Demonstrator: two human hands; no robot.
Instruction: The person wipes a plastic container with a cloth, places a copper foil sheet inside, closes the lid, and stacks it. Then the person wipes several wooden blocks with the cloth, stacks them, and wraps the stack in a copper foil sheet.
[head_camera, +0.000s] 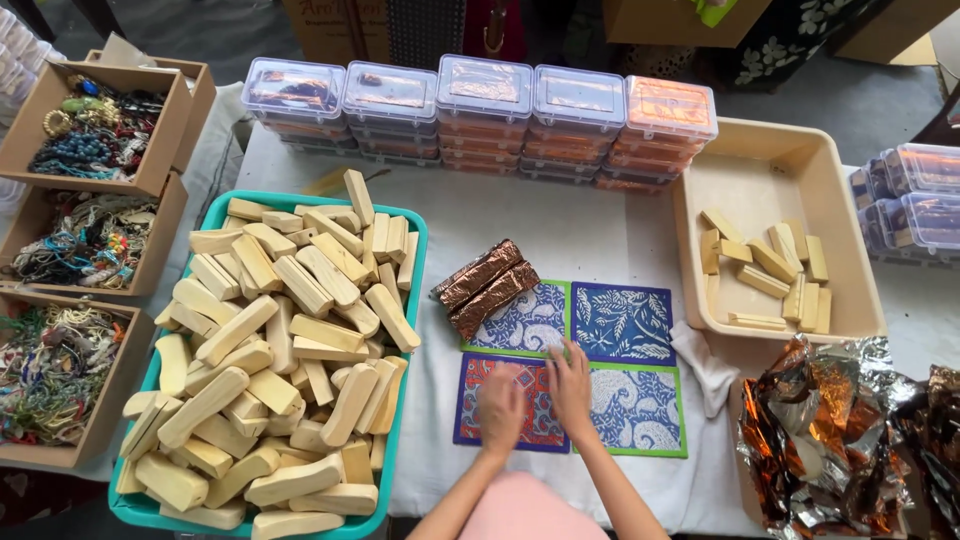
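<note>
Left hand (500, 408) lies flat, fingers loosely spread, on the red and blue patterned square mat (505, 400), gripping nothing. Right hand (570, 385) rests just beside it at the spot where four mats meet, fingers curled; a small pale green thing may be under its fingertips, but the view is too blurred to tell whether it holds it.

The white cloth-covered surface (560, 215) carries everything. At the left stands a teal plastic tray (415, 300) heaped with pale wooden blocks (290, 360). At the right, a beige plastic tray (770, 160) holds a few more wooden blocks (775, 265). Along the far edge runs a row of stacked clear plastic boxes (480, 110). Three cardboard boxes of beaded bracelets (85, 240) sit at the far left. Crumpled copper and silver foil sheets (840, 440) lie at the lower right. Three blue patterned mats (622, 322) lie with the red one in a square. Two foil-wrapped bars (487, 283) rest on the upper left mat.
</note>
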